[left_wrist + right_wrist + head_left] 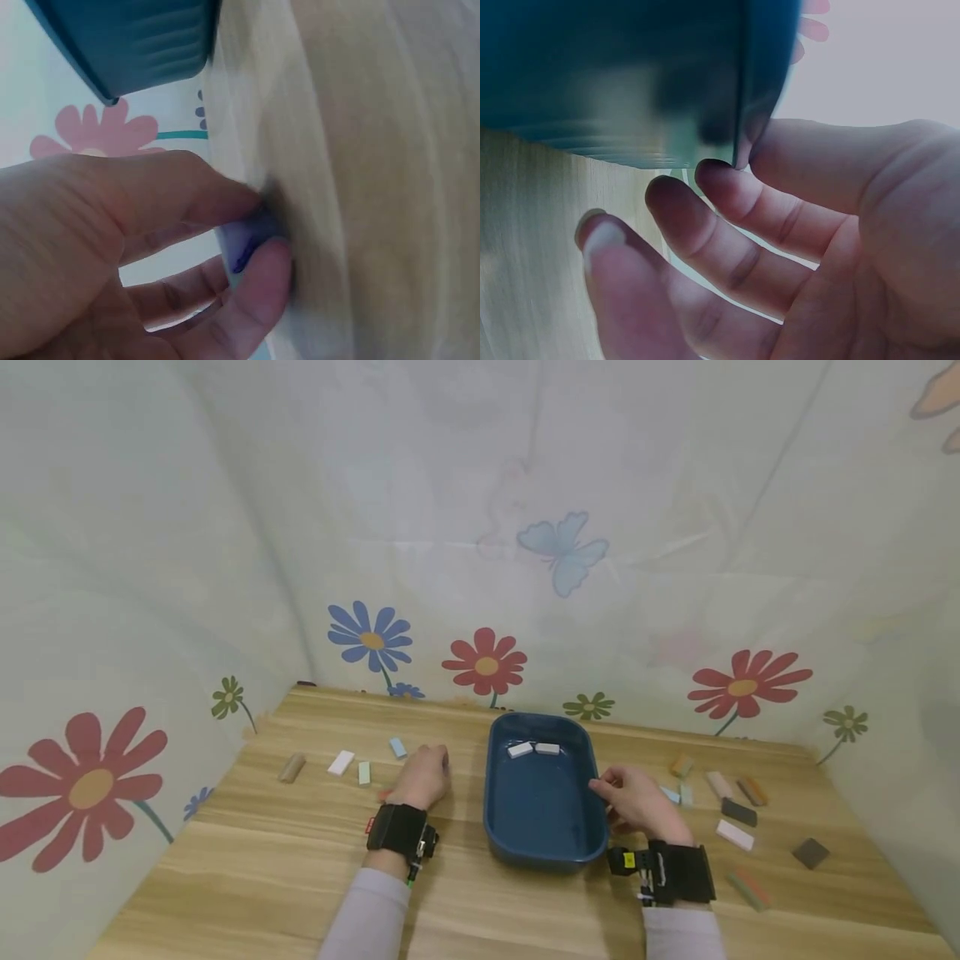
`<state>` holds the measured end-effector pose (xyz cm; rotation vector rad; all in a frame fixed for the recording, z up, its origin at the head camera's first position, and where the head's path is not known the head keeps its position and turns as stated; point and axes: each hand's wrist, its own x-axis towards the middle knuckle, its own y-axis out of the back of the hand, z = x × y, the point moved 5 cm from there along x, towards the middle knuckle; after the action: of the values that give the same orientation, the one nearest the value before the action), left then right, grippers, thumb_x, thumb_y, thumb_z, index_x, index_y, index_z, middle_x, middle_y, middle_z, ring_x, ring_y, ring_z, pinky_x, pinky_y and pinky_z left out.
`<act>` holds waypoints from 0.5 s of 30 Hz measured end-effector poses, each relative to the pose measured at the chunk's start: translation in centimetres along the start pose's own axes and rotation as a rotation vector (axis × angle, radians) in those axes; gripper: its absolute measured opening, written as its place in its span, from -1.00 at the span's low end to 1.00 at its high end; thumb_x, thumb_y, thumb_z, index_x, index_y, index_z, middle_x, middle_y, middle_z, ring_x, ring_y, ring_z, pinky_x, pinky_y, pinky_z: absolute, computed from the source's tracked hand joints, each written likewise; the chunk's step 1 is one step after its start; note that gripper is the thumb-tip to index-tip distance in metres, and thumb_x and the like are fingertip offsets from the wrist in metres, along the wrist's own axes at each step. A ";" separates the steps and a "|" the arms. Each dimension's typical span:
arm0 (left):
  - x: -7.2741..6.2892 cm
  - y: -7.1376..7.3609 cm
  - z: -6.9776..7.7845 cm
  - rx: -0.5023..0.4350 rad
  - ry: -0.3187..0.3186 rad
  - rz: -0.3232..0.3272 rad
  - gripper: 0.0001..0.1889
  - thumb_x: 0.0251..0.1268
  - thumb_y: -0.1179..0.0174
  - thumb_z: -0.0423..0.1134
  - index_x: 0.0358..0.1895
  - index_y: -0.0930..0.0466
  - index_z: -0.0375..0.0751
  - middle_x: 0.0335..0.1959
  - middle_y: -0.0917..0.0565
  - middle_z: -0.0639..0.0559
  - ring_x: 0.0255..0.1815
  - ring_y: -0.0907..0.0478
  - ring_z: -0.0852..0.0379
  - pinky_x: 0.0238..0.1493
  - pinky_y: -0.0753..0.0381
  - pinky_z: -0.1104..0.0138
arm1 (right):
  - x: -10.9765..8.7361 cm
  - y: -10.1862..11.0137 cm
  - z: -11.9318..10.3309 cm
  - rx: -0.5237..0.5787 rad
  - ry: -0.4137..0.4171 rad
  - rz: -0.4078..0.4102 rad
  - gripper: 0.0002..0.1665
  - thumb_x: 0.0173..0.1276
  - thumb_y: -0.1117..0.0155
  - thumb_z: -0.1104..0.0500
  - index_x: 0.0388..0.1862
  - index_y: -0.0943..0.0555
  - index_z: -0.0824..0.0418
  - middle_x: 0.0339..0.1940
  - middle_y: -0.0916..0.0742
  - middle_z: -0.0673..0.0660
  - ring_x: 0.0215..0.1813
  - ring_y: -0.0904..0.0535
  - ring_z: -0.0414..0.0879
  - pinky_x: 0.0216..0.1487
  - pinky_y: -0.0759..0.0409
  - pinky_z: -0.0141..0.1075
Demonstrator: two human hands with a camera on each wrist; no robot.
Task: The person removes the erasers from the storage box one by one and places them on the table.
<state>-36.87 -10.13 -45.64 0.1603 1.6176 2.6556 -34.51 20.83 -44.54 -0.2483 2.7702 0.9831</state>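
My left hand (423,775) is low over the wooden table, left of a dark blue plastic bin (543,857). Its thumb and a finger pinch a small purplish block (244,241) with a dark mark, right at the tabletop. The block cannot be made out in the head view. My right hand (637,797) is at the bin's right side, with thumb and forefinger pinching the rim (769,90) and the other fingers spread below it. Inside the bin, two white blocks (547,749) lie near the far end.
Left of my left hand lie loose blocks: a tan one (292,767), a white one (341,763), a pale green one (364,773) and a light blue one (397,747). Several more, including a black block (738,812), are scattered on the right. A flower-printed curtain (450,560) encloses the table.
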 end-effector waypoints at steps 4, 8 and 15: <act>-0.3 0.2 -0.2 -0.028 0.038 -0.012 -0.71 0.22 -0.26 -0.37 0.01 -0.58 -0.31 -0.12 -0.53 -0.21 -0.15 -0.49 -0.13 -0.13 -0.51 0.04 | 0.0 0.0 -0.1 -0.009 0.012 0.002 -0.72 0.52 -0.09 0.07 -0.24 -0.50 0.29 -0.44 -0.61 0.18 -0.44 -0.60 0.05 -0.41 -0.63 -0.13; -0.4 0.6 0.2 -0.007 0.056 -0.029 -0.44 0.05 -0.44 -0.22 0.16 -0.54 -0.25 0.05 -0.50 -0.27 0.00 -0.45 -0.24 -0.03 -0.47 -0.05 | 0.0 0.0 -0.1 -0.015 0.012 0.003 -0.73 0.52 -0.09 0.08 -0.23 -0.49 0.29 -0.45 -0.60 0.18 -0.45 -0.61 0.05 -0.41 -0.63 -0.13; -0.7 2.1 1.7 0.066 0.016 -0.003 -0.45 0.16 -0.40 -0.14 0.21 -0.51 -0.23 0.08 -0.50 -0.26 0.09 -0.43 -0.24 -0.05 -0.50 -0.07 | -0.1 0.0 -0.3 -0.013 0.008 0.000 -0.73 0.52 -0.09 0.09 -0.24 -0.50 0.29 -0.46 -0.60 0.18 -0.45 -0.61 0.06 -0.41 -0.63 -0.12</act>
<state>-35.95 -9.62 -43.02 0.1392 1.7092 2.6098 -34.42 20.67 -44.31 -0.2546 2.7722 1.0024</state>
